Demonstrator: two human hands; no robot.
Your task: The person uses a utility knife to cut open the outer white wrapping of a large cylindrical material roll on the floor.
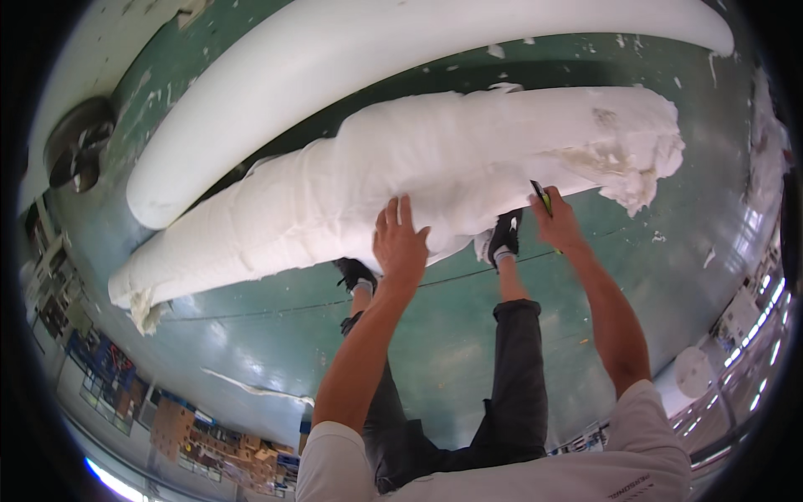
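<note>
A long white roll of soft, fabric-like material (288,197) lies across the floor in front of my feet, its surface wrinkled. My left hand (401,247) rests on its near side with the fingers stretched out, holding nothing. In my closed right hand (560,224) is a utility knife (546,200) with a yellow-green and black body. Its tip points up and to the left, close to the roll's near edge; whether it touches the material I cannot tell. At the right end, the roll's layers (623,163) are torn and ragged.
Beyond it lies a second, smoother white roll (335,63). The green floor (251,335) carries white scraps and a loose strip (255,389). A dark round metal object (79,144) stands far left. Cardboard boxes (171,427) are at lower left, another white roll (686,376) at right.
</note>
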